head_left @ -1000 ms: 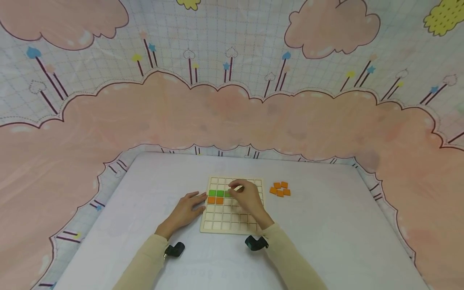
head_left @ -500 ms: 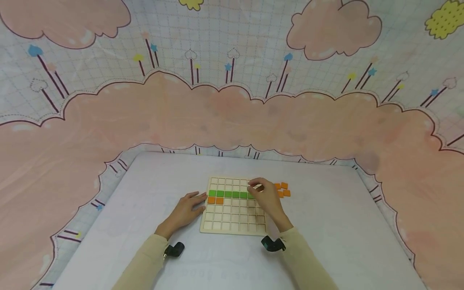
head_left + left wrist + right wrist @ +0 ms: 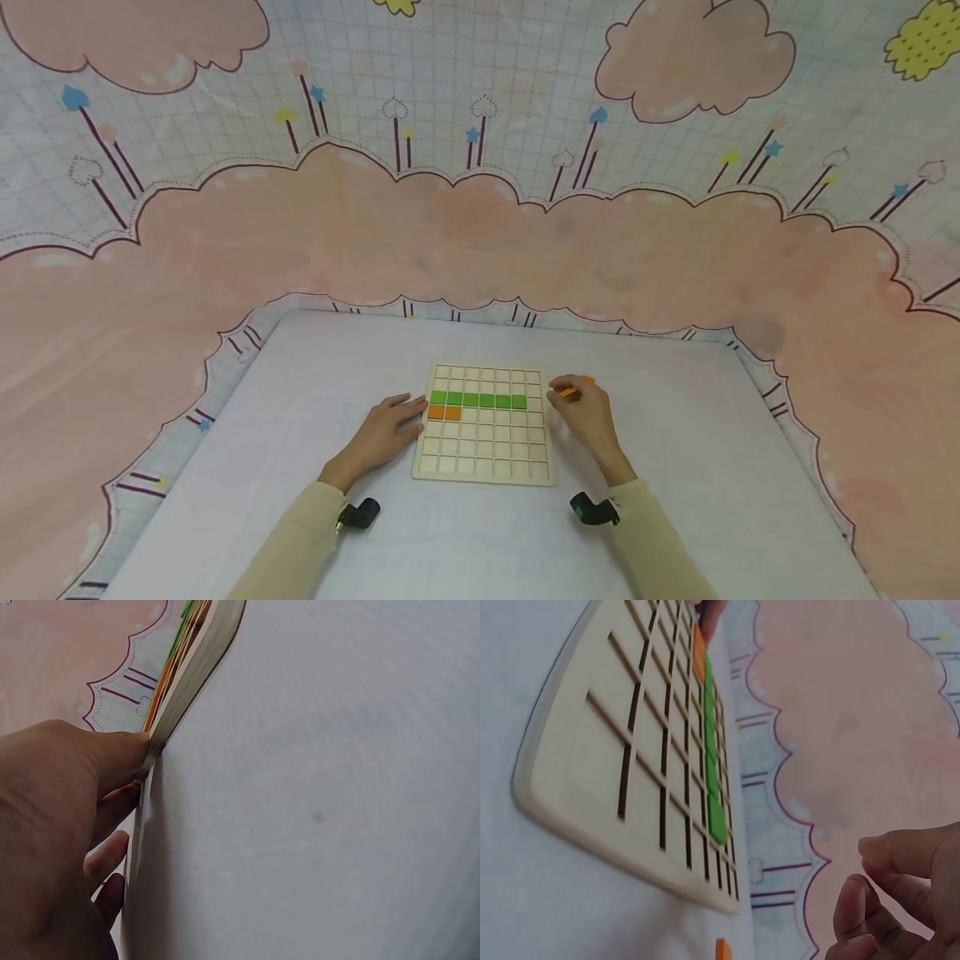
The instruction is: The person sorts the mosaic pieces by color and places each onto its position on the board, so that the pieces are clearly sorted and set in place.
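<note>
A pale wooden grid board (image 3: 480,471) lies on the white table, with a row of several green tiles (image 3: 471,399) and two orange tiles (image 3: 444,412) under its left end. My left hand (image 3: 386,431) touches the board's left edge with fingers loosely extended; the left wrist view shows its thumb (image 3: 124,754) at that edge. Just off the board's right side hovers my right hand (image 3: 588,417), over loose orange tiles (image 3: 567,392) that it mostly covers. Its thumb and fingers are bent, and in the right wrist view no tile shows between them.
One loose orange tile (image 3: 722,950) shows at the bottom of the right wrist view. The white table (image 3: 697,467) extends around the board. Behind it hangs a pink-and-white printed cloth (image 3: 480,242). Each wrist wears a black camera (image 3: 592,508).
My right hand has moved right along the green row, then off the board to the loose orange tiles. The whole green row is now uncovered. My left hand stays at the edge.
</note>
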### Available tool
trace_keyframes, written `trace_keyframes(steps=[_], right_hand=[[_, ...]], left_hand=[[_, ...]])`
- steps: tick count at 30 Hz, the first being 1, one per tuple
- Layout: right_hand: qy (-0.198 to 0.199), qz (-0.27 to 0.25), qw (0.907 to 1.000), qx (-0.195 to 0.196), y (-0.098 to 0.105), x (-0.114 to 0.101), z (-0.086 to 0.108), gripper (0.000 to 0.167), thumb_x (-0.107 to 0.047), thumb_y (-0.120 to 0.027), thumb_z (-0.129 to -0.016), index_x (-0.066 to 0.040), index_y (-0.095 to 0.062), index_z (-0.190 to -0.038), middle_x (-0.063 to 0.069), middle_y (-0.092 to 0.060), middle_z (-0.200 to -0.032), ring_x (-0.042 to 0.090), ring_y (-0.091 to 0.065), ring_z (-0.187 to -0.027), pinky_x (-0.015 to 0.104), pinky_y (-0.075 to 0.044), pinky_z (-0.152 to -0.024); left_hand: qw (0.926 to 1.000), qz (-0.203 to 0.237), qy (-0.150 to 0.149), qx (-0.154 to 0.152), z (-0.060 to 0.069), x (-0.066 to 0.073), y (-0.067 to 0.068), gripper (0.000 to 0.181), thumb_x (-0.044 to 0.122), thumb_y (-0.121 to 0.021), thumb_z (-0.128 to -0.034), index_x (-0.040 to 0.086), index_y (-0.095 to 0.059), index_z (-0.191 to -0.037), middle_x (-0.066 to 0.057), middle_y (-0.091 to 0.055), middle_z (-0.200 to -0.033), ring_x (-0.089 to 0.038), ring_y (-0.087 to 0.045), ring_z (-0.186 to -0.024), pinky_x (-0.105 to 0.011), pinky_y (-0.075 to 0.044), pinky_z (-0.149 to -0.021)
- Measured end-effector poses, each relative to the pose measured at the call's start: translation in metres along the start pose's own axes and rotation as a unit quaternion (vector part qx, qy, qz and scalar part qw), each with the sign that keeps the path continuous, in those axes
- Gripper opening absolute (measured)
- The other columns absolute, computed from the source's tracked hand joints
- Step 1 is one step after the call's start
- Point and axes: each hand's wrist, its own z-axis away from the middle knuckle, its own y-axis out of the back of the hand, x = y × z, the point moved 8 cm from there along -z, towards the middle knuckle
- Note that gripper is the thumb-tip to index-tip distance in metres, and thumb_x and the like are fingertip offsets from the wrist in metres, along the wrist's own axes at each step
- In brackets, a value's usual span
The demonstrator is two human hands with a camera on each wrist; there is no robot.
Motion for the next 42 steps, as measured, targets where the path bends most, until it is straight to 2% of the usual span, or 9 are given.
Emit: trace_keyframes(steps=[6,10,18,24,30,37,42], right_hand=[[-0.014,0.010,0.9998,0.007,0.011,0.018,-0.003,0.019,-0.013,-0.073,-0.087,-0.008,-0.073,-0.105,0.010,-0.073,-0.100,0.020,-0.065,-0.079,0.024,-0.051,-0.068],[-0.026,0.016,0.9995,0.009,0.018,0.029,-0.004,0.023,-0.012,-0.072,-0.087,-0.005,-0.073,-0.108,0.013,-0.072,-0.109,0.023,-0.066,-0.083,0.023,-0.051,-0.068],[-0.056,0.016,0.9983,0.007,0.028,0.048,-0.006,0.023,-0.016,-0.073,-0.088,-0.004,-0.072,-0.108,0.015,-0.071,-0.102,0.021,-0.062,-0.077,0.021,-0.048,-0.057],[-0.078,0.019,0.9968,-0.008,0.028,0.060,-0.008,0.023,-0.018,-0.071,-0.089,-0.005,-0.072,-0.108,0.016,-0.070,-0.106,0.023,-0.063,-0.083,0.022,-0.048,-0.063],[-0.086,0.020,0.9960,-0.010,0.031,0.074,-0.012,0.023,-0.015,-0.071,-0.089,-0.003,-0.071,-0.108,0.018,-0.071,-0.105,0.025,-0.067,-0.085,0.021,-0.050,-0.062],[-0.146,0.033,0.9882,-0.032,0.033,0.096,-0.014,0.025,-0.017,-0.066,-0.092,-0.008,-0.070,-0.115,0.014,-0.068,-0.110,0.027,-0.063,-0.095,0.023,-0.048,-0.069],[-0.158,0.045,0.9850,-0.051,0.031,0.103,-0.017,0.029,-0.015,-0.062,-0.094,-0.006,-0.067,-0.121,0.016,-0.065,-0.114,0.028,-0.058,-0.099,0.025,-0.046,-0.072]], left_hand=[[1.0000,0.002,0.001,0.000,0.000,0.000,0.001,0.051,0.027,-0.064,-0.0950,0.013,-0.052,-0.142,0.001,-0.047,-0.152,-0.032,-0.035,-0.145,-0.060,-0.031,-0.116],[1.0000,0.002,0.000,-0.001,0.001,0.002,0.002,0.050,0.026,-0.064,-0.0952,0.012,-0.053,-0.142,0.000,-0.048,-0.152,-0.033,-0.035,-0.145,-0.060,-0.030,-0.116],[1.0000,-0.001,0.000,-0.002,0.000,0.002,0.003,0.051,0.026,-0.064,-0.0955,0.012,-0.052,-0.143,-0.001,-0.047,-0.152,-0.033,-0.035,-0.145,-0.060,-0.031,-0.115],[1.0000,0.001,0.001,-0.003,0.000,0.002,0.003,0.051,0.026,-0.064,-0.0956,0.012,-0.052,-0.143,-0.001,-0.047,-0.152,-0.033,-0.035,-0.145,-0.060,-0.030,-0.116],[0.9999,0.005,0.008,-0.006,0.001,0.002,0.002,0.050,0.026,-0.064,-0.0957,0.012,-0.052,-0.143,0.000,-0.047,-0.152,-0.033,-0.034,-0.146,-0.060,-0.030,-0.116],[0.9999,0.011,0.005,-0.010,0.001,0.003,0.001,0.050,0.026,-0.064,-0.0958,0.013,-0.052,-0.143,0.000,-0.047,-0.153,-0.033,-0.034,-0.146,-0.060,-0.029,-0.117],[0.9999,0.010,0.006,-0.007,0.001,0.002,0.002,0.050,0.026,-0.064,-0.0958,0.013,-0.052,-0.143,0.000,-0.047,-0.152,-0.032,-0.034,-0.146,-0.059,-0.029,-0.117]])
